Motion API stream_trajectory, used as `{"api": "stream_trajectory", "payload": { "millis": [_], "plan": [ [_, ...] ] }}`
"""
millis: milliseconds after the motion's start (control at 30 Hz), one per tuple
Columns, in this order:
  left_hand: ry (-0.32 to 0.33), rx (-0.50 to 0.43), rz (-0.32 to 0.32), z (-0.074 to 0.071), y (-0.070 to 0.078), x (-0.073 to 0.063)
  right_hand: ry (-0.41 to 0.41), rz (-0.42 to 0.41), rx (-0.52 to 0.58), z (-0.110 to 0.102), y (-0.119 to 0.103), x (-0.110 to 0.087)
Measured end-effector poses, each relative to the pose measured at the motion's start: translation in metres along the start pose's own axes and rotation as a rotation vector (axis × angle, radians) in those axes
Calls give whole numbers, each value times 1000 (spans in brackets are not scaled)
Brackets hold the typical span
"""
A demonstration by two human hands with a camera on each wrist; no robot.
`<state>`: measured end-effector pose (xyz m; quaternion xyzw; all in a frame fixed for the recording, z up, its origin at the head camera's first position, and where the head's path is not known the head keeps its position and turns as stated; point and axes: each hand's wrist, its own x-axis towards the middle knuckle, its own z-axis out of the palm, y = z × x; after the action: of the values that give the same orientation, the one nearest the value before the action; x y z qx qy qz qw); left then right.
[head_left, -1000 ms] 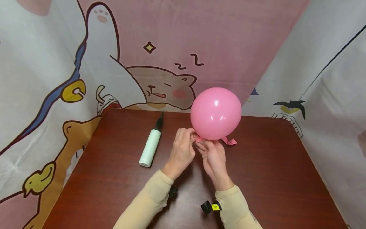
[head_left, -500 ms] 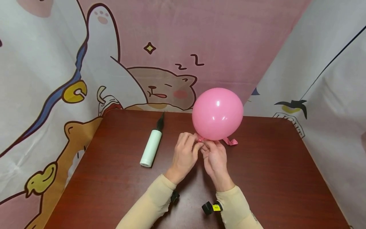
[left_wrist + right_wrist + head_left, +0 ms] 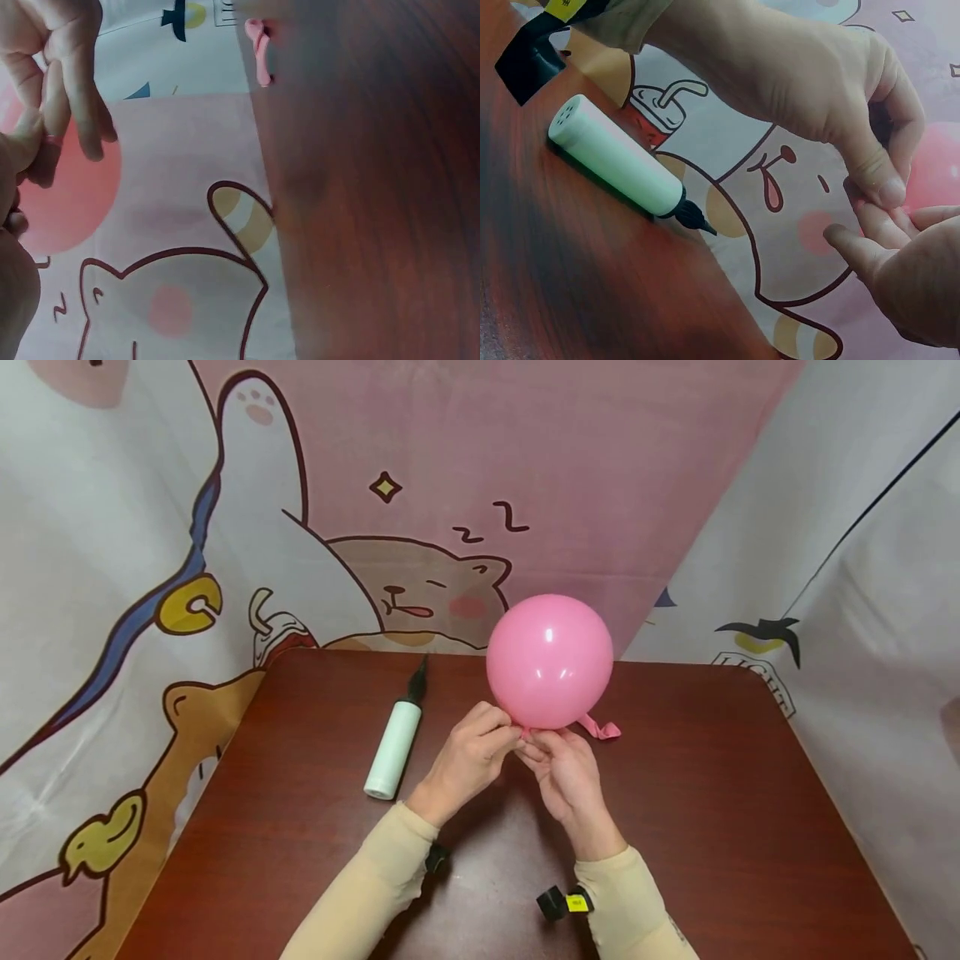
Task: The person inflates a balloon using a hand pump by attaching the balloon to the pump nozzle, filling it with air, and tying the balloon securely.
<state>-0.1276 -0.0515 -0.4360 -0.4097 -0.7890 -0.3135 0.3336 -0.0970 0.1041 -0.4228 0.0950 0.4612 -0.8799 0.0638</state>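
Left hand and right hand meeting, holding pink balloon at its neck, pale-green pump lying on brown table

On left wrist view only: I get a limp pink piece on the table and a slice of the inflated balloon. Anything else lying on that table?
Observer: Yes. A pale green hand pump lies on the table, to the left of the left hand.
Operator: Not in my frame. Which way does its nozzle point?
Observer: Toward the table's far edge, per the head view.
Operator: OK. And the full shape of the pink balloon? Mine is cut off.
Observer: The head view has it nearly whole: rounded, with only its lower end partly covered by fingers.
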Motion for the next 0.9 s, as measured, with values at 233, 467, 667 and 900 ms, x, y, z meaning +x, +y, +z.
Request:
{"api": "stream_trajectory", "payload": {
  "millis": [233,467,667,900],
  "plan": [
    [83,-7,-6,3,-1,-1,-47,5,-15,1,3,-1],
    [165,-64,-263,-4,-1,9,-39,-47,-54,5,10,-2],
    [67,-75,-311,3,6,1,47,-91,-77,9,9,-4],
    [100,-5,-324,14,12,-17,55,-93,-70,7,12,-3]
  ]
}}
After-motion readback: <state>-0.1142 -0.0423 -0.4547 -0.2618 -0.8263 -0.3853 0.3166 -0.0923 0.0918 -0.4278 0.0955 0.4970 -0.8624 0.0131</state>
